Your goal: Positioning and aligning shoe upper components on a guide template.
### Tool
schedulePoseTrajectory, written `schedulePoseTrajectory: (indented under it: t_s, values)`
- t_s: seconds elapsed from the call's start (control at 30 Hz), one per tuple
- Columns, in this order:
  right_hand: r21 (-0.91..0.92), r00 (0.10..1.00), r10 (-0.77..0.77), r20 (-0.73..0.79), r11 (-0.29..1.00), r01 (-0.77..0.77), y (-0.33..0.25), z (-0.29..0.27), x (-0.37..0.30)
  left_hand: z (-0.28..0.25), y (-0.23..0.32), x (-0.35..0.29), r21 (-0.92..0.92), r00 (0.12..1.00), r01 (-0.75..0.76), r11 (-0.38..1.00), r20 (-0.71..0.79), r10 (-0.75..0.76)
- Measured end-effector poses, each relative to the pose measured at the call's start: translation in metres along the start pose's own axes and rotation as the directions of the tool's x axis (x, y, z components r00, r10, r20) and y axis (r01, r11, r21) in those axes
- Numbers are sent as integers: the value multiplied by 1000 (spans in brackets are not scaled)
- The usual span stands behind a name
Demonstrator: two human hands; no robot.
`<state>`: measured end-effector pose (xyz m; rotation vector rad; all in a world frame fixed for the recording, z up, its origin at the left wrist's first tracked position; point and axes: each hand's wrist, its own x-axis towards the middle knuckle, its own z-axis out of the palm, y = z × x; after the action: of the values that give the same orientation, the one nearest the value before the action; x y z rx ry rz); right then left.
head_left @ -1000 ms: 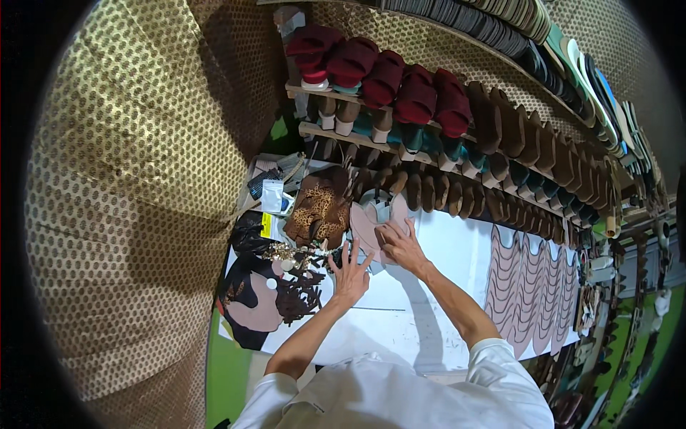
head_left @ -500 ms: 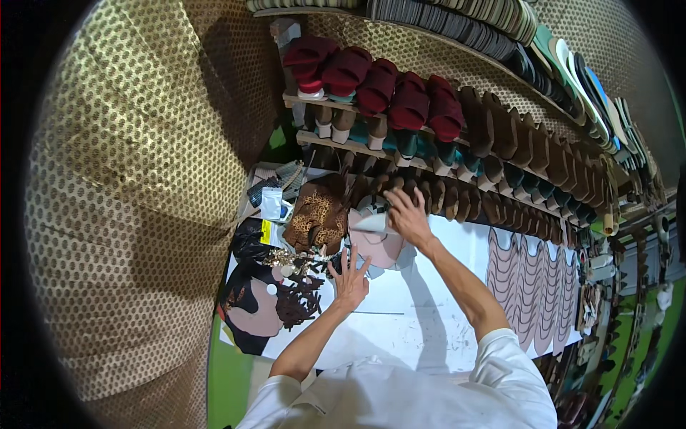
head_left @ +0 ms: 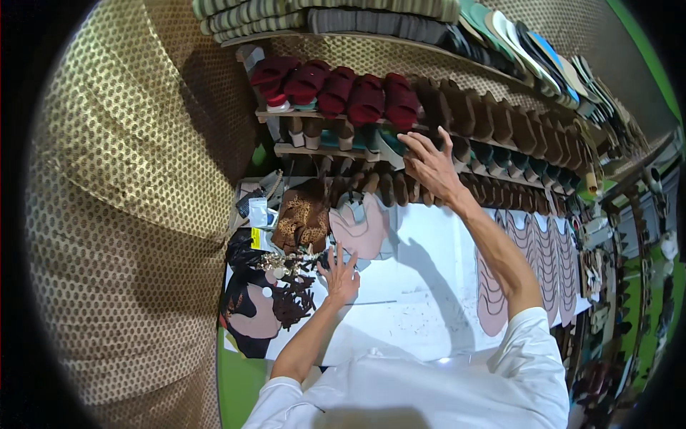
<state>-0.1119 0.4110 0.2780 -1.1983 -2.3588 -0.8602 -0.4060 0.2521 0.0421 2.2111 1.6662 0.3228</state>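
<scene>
Left hand [head_left: 341,274] flat on the white tabletop [head_left: 414,300], fingers spread, holding nothing, just below the pink cut pieces [head_left: 361,225]. Right hand [head_left: 431,166] open, well apart from the left, reaching up to the brown sandals [head_left: 493,125] on the shelf rack [head_left: 314,150]. Dark red sandals [head_left: 336,91] sit left of them. Patterned brown pieces [head_left: 301,218] lie beside the pink ones.

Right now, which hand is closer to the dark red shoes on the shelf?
The right. The right hand reaches up with spread fingers just below the row of dark red shoes. The left hand rests flat on the white table, far below them.
</scene>
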Motion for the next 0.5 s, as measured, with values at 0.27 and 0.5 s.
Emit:
schedulePoseTrajectory:
  t_s: [0.27,0.5]
  values:
    - [279,964,-8,264,958,-68,-79,-9,-226,14,14,-79,-36,998,60,998,19,-60]
    - [341,895,150,420,888,-309,-199,-43,-381,42,44,-144,-83,998,24,996,54,-19]
